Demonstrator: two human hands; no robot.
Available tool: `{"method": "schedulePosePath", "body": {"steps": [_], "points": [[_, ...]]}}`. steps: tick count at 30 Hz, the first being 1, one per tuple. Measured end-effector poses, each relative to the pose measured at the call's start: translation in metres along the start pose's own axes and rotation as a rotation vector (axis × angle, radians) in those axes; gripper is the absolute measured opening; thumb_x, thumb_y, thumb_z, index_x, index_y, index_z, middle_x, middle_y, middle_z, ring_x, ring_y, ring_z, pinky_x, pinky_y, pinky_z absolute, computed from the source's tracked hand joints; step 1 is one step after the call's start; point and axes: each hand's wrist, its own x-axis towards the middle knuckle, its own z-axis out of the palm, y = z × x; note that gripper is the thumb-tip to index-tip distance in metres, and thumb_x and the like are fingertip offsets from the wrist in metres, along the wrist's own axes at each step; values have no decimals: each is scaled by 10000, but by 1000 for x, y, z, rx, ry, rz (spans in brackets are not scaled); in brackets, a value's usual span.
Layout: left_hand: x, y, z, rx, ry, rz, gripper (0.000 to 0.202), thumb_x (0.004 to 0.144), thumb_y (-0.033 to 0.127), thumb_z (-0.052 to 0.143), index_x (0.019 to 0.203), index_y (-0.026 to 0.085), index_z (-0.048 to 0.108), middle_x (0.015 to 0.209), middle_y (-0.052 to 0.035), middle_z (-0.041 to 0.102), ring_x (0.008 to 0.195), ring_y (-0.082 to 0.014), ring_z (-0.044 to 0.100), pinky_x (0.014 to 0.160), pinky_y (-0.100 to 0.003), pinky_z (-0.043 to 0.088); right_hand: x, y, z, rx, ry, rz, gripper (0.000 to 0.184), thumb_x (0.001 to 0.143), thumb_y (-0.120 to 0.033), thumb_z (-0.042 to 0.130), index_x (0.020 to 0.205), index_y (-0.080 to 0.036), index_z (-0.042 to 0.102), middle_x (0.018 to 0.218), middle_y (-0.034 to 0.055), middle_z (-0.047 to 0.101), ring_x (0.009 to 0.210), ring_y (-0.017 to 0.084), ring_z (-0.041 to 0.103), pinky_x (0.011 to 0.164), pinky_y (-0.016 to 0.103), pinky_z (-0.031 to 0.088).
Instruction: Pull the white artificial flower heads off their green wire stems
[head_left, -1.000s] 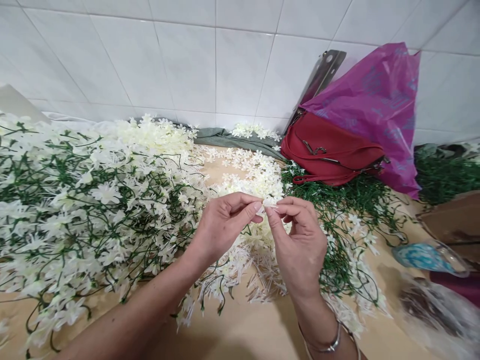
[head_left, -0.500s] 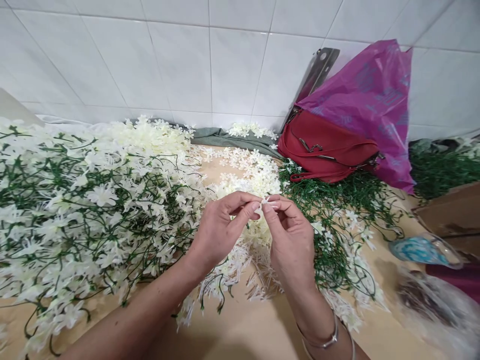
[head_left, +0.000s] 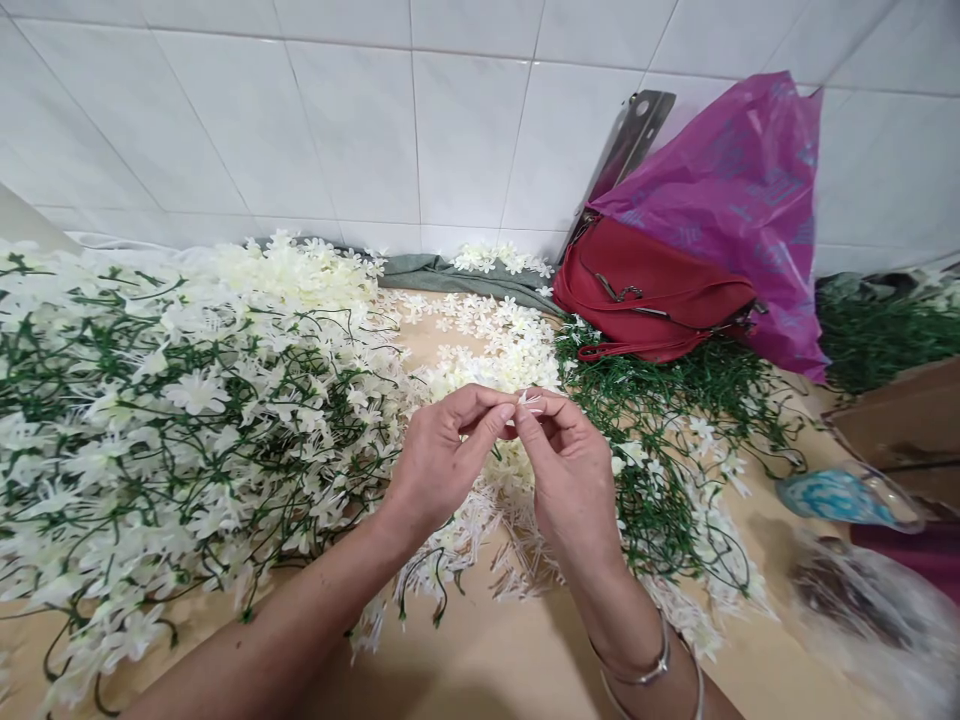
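Observation:
My left hand (head_left: 442,455) and my right hand (head_left: 566,470) meet above the tabletop, both pinched on one small white artificial flower (head_left: 528,401) held between thumbs and fingertips. Beneath them lies a heap of loose white flower heads (head_left: 499,355). To the left spreads a big pile of green stems with white flowers fitted (head_left: 187,400). Bare green stems (head_left: 675,420) lie to the right of my right hand.
A red handbag (head_left: 652,295) and a purple plastic bag (head_left: 735,190) lean on the white tiled wall at the back right. A grey-green cloth (head_left: 442,272) lies behind the flowers. A blue patterned object in clear plastic (head_left: 832,495) and a cardboard box (head_left: 907,420) sit far right.
Both hands stay pinched on the small flower and have drifted slightly left and up in the picture as the view shifted. The piles have not moved.

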Motion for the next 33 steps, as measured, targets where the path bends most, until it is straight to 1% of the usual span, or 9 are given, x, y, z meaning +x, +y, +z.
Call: {"method": "schedulePosePath", "body": {"steps": [3,5,10,14,17,20,25,30,33], "points": [[1,2,-3,112,-7,55,182,998,328,630,1042,196,747,984,-35,782,897,-168,745,863,-288,606,4,2,-4,4,13,-25,156,862,-308,766,945,-221,667,1035,30,667,895,155,641,833,313,553],[2,5,-6,166,-29,94,168,1009,307,612,1036,200,739,957,-23,778,888,-163,750,838,-272,599,8,3,-8,23,-14,-16,212,843,-294,793,1015,-246,679,1066,27,682,891,153,650,831,316,558],[5,9,-10,182,-67,109,165,1010,282,609,1048,204,750,969,-28,776,910,-166,749,851,-274,593,13,4,-14,53,-82,-57,118,808,-227,823,849,-236,714,1205,47,678,1046,186,673,933,364,546],[6,3,-8,34,-95,70,168,991,297,648,1061,213,776,968,-32,784,910,-169,754,860,-280,600,10,5,-14,-17,-27,-194,95,831,-176,791,840,-236,719,1137,56,713,1118,216,666,995,422,521],[5,1,-5,-101,-58,37,168,965,310,692,1059,210,790,987,-41,794,908,-172,757,870,-290,608,6,4,-14,-40,14,-294,111,855,-134,760,858,-235,715,1098,49,731,1098,210,678,973,412,526],[3,1,-2,-78,-9,42,146,927,304,745,1016,205,806,953,-43,805,904,-175,750,872,-290,601,3,2,-13,-40,27,-345,137,858,-102,748,855,-234,714,1047,36,736,1049,193,687,930,382,536],[1,2,-1,-41,5,68,127,927,297,741,986,210,812,929,-34,806,866,-168,740,846,-288,591,2,1,-11,-44,38,-371,160,853,-79,746,837,-234,711,978,21,725,980,174,685,884,352,539],[4,5,-5,24,-42,66,130,952,280,699,965,183,785,836,-28,769,811,-152,710,792,-265,566,3,-1,-14,-77,11,-387,168,843,-75,757,829,-238,718,942,11,713,944,165,675,846,329,537],[5,8,-8,54,-48,74,130,958,279,689,962,176,768,835,-31,762,810,-153,705,794,-270,557,6,-3,-16,-95,-17,-410,179,834,-72,767,822,-242,711,913,2,705,928,158,673,833,313,536]]}}
